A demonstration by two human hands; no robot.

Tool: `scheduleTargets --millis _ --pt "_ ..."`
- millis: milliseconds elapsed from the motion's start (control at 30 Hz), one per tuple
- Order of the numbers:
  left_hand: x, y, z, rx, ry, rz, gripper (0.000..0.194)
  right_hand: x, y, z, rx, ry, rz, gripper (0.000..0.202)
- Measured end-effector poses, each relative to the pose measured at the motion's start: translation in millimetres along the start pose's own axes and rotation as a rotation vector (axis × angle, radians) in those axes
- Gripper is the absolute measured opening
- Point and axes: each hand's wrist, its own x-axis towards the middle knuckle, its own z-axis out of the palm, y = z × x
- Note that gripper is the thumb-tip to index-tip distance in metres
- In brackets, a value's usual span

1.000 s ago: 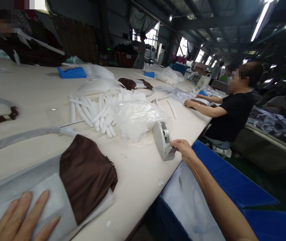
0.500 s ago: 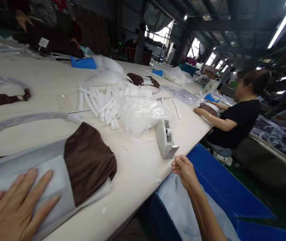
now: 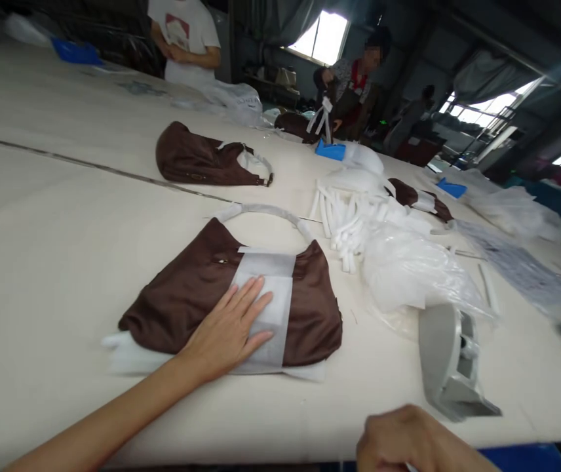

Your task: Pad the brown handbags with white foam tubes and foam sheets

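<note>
A brown handbag (image 3: 177, 295) lies on the table, a white paper band (image 3: 280, 314) around its middle and its handle (image 3: 270, 211) wrapped in pale material. My left hand (image 3: 226, 331) rests flat on the band, fingers spread. My right hand (image 3: 403, 436) is curled closed at the table's near edge, right of the bag and apart from it. Its fingertips are hidden and slightly blurred, so what they hold cannot be made out. Just beyond it stands a grey tape dispenser (image 3: 440, 360). White sheeting (image 3: 135, 357) shows under the bag.
Beyond the bag lie another brown handbag (image 3: 192, 157), a heap of white foam strips (image 3: 344, 223) and a clear plastic bag (image 3: 408, 262) of white material. A blue holder (image 3: 330, 150) is farther back. Co-workers (image 3: 192, 39) stand at the far side of the table (image 3: 39, 262).
The view has swung left, bringing the whole handbag into sight. My right hand has drawn back from the dispenser's front end towards the near edge. My left hand stays on the band.
</note>
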Motion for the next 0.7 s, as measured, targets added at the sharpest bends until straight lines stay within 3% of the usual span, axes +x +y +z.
scheduleTargets --millis 67,167,300,400,600,700 --pt "-1.1 1.7 -0.2 -0.018 0.006 -0.002 0.063 49.7 -28.8 -20.4 -0.160 -0.185 -0.126 0.023" --pt "-1.4 2.9 0.5 -0.031 0.023 -0.002 0.065 127.2 -46.8 -46.3 -0.537 -0.209 -0.243 0.019" --pt "-1.5 3.6 1.6 -0.048 0.044 -0.007 0.066 203.3 -60.6 -69.0 -0.961 -0.257 -0.200 0.018" --pt "-1.8 4.3 1.4 -0.066 0.063 -0.009 0.066 233.0 -72.4 -74.8 -1.136 -0.311 -0.144 0.014" --pt "-1.1 6.4 -1.2 -0.087 0.086 -0.043 0.062 260.5 -84.4 -66.3 -1.262 -0.415 -0.032 0.014" --pt "-1.3 7.2 -0.9 -0.112 0.084 -0.052 0.061 270.3 -82.8 -73.3 -1.278 -0.364 0.038 0.011"
